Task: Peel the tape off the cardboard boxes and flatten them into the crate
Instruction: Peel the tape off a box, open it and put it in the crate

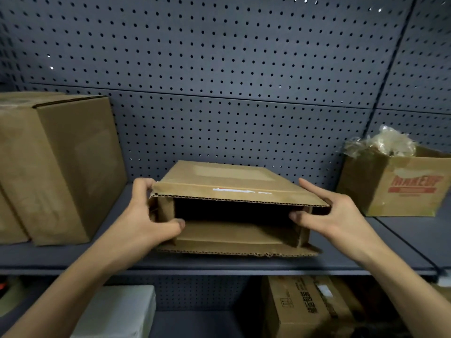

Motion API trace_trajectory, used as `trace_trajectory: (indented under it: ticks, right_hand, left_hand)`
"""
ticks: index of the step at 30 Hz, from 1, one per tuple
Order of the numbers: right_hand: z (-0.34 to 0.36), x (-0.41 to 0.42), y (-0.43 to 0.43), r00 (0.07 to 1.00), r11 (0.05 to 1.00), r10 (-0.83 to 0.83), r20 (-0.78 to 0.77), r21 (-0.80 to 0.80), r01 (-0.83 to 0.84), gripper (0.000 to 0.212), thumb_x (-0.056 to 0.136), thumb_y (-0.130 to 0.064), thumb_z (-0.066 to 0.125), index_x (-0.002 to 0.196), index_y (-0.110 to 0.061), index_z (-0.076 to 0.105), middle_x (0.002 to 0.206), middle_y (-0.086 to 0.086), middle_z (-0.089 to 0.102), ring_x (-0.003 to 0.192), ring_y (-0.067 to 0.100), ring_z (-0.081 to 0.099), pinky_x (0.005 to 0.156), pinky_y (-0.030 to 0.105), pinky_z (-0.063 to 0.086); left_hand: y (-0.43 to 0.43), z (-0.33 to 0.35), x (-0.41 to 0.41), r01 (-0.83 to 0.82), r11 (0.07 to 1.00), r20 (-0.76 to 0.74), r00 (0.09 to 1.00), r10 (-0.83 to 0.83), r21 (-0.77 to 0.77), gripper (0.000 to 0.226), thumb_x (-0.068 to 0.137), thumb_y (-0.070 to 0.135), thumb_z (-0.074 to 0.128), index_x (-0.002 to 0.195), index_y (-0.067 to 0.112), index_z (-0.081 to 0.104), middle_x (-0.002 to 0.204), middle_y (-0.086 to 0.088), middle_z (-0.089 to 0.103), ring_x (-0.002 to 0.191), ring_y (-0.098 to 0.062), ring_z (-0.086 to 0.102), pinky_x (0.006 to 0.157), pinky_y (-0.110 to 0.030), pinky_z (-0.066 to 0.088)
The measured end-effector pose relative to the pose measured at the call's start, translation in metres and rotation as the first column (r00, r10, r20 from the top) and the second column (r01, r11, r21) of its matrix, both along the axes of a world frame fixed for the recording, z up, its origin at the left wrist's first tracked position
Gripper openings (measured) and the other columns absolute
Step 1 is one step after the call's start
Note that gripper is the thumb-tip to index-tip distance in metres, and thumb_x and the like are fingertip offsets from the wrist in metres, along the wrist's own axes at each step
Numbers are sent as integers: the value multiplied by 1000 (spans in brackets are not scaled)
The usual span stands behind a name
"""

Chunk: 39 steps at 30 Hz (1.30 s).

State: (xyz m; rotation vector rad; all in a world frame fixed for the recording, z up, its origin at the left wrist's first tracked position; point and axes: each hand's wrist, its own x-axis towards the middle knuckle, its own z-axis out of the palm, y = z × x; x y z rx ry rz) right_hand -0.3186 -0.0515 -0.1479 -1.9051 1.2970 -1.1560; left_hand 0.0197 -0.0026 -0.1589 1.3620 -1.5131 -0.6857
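A flat brown cardboard box lies on the grey shelf in the middle, its near end open with the flaps spread and a dark hollow inside. A white scrap of label shows on its top flap. My left hand grips the box's left end, thumb inside on the left side flap and fingers round the outer corner. My right hand grips the right end, thumb tucked under the top flap and fingers lying on top along the edge.
A large closed cardboard box stands at the left of the shelf. An open box with red print, stuffed with crumpled plastic, stands at the right. A pegboard wall backs the shelf. Below are a white box and a printed carton.
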Motion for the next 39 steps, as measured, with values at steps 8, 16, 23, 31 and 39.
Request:
trace_trajectory:
  ticks: [8,16,23,31,39]
  right_hand:
    - [-29,-26,10,946,946,322,-21,37,-321,74,76,-8,53,140,-46,53,148,-21,50,140,1,40,112,25,37]
    - [-50,-58,-5,952,958,280,127,26,-285,72,72,4,45,127,-37,68,139,-10,61,134,8,51,100,19,47]
    - [-34,-57,-19,973,984,-38,226,180,-3,32,94,-43,57,84,-21,78,99,0,76,101,16,69,85,30,51]
    - [-9,-32,-65,978,921,-147,-150,341,190,24,99,-26,59,121,-35,62,112,-8,62,95,11,61,83,28,48]
    - [2,-11,-129,980,863,-98,-176,474,172,74,89,-48,69,152,-26,37,134,1,51,87,5,53,61,19,42]
  left_hand:
    - [12,-25,16,269,949,184,937,-298,167,96,72,15,69,138,61,18,111,-9,49,72,-14,52,64,-28,43]
    - [-6,-36,9,287,952,462,833,-305,112,88,92,6,66,155,36,12,163,22,-15,149,-1,-17,122,-28,5]
    - [6,-10,-8,382,893,507,735,-450,238,93,78,27,54,147,65,4,151,47,-12,144,8,-23,119,-64,5]
    - [-54,-43,-41,166,908,552,748,-369,384,43,108,44,8,104,63,-31,123,34,-39,125,6,-27,123,-45,2]
    - [-58,-70,-25,261,877,583,666,-466,403,38,106,55,18,107,85,-5,113,40,-42,131,5,-29,122,-37,-7]
